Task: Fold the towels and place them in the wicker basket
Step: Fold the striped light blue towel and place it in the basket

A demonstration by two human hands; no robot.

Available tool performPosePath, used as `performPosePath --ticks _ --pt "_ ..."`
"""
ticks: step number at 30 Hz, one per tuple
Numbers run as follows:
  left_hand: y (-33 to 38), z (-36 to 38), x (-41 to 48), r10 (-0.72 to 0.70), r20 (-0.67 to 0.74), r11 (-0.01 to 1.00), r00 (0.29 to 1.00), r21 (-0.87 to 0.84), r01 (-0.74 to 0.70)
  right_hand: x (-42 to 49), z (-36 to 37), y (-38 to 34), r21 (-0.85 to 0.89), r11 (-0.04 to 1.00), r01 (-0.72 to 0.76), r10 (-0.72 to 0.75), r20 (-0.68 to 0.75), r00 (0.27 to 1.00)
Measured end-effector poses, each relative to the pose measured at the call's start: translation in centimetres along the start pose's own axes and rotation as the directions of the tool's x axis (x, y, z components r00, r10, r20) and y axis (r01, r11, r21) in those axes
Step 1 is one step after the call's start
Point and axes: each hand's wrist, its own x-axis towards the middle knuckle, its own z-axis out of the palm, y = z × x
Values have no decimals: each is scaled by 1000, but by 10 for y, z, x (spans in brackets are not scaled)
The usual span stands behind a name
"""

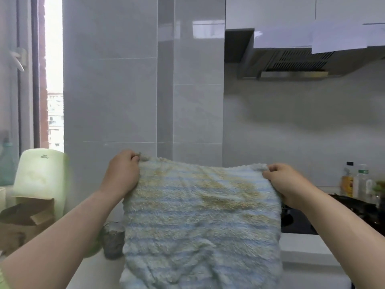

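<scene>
Head view. You hold one towel [200, 215] up in front of you, spread flat between both hands and facing the camera. It is fluffy, with pale blue and yellowish stripes running across it.

Your left hand [121, 174] pinches the upper left corner of the towel, fingers curled over the top edge and thumb behind the fabric. Your right hand [289, 184] pinches the upper right corner in the same manner, fingers curled around the edge. Both hands are closed on the cloth, and neither holds anything else. The top edge runs between the two hands with a slight sag in the middle. The rest of the towel hangs below the hands and runs out of view at the bottom edge, so you cannot tell whether its lower end touches the surface.

Below and behind the towel lies a white countertop [308, 247]. A black hob [298, 222] is set into it to the right, just behind your right forearm. Bottles [354, 180] stand near the wall at the far right. To the left of the towel, a grey object [113, 243] sits on the counter; it is too blurred to identify. Further left stand a pale green container [41, 176] and an open cardboard box [27, 217].

The room is a kitchen. Grey wall tiles [116, 90] fill the background. A range hood [291, 61] hangs at the upper right under white cabinets [270, 11]. A window [54, 80] opens at the far left.
</scene>
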Motion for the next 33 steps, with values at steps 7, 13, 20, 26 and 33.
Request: performPosePath --ticks 7,13,20,26,33 --pt "-46 66 -42 7 179 963 984 265 -55 8 40 86 -212 958 -195 209 43 977" --pt "-86 123 -75 103 235 893 967 406 -194 36 78 157 -197 954 -226 219 -61 974" --pt "-109 158 -78 119 243 850 963 476 -225 68 104 190 -248 929 -273 256 -100 961" --pt "-121 177 -91 61 306 828 950 515 -219 61 114 203 -500 848 -179 202 -9 979" --pt "-118 138 -122 -59 313 973 948 229 -15 -5 94 198 -598 754 271 -238 136 962"
